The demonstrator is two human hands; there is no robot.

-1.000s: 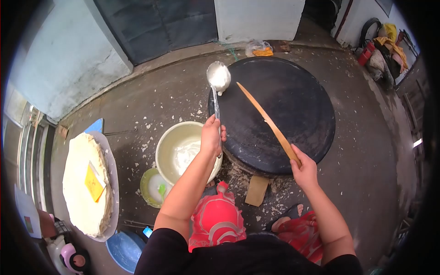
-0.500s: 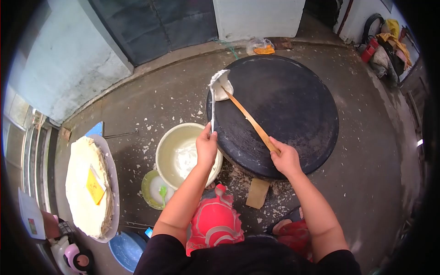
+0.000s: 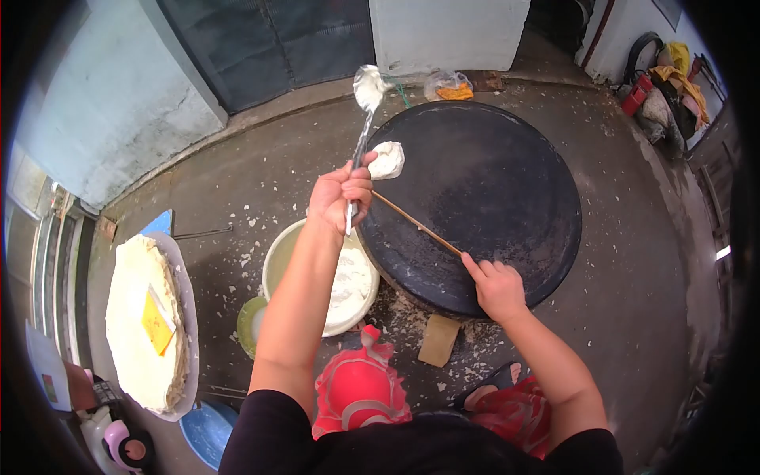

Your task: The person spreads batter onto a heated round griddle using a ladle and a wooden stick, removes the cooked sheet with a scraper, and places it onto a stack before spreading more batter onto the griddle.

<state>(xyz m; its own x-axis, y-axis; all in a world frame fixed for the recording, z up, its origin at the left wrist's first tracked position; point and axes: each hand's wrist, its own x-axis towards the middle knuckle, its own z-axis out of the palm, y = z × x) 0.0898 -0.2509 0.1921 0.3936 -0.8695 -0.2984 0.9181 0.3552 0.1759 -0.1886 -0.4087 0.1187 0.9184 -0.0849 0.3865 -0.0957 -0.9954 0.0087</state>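
My left hand (image 3: 342, 194) is closed around the batter-smeared handle of a ladle (image 3: 370, 91), whose white-coated head points away from me. My right hand (image 3: 499, 286) grips a thin wooden stick (image 3: 419, 226) that slants left over the round black griddle (image 3: 475, 198); its far end is hidden by my left hand. A white lump of batter (image 3: 387, 161) shows at the griddle's left edge, just beyond my left fingers. Below my left forearm stands a cream basin (image 3: 277, 257) holding white batter (image 3: 352, 285).
At left, a tall stack of pale flat sheets (image 3: 142, 269) bears a yellow card (image 3: 157, 323). A green bowl (image 3: 248, 324) stands beside the basin, a blue basin (image 3: 207, 431) lower down. A brick (image 3: 439, 340) lies before the griddle; pale flakes litter the floor.
My left hand has lifted the ladle upward and turned it, away from the wooden stick. The lump of batter now shows apart from the ladle. My right hand has lowered slightly, and the stick appears narrower.
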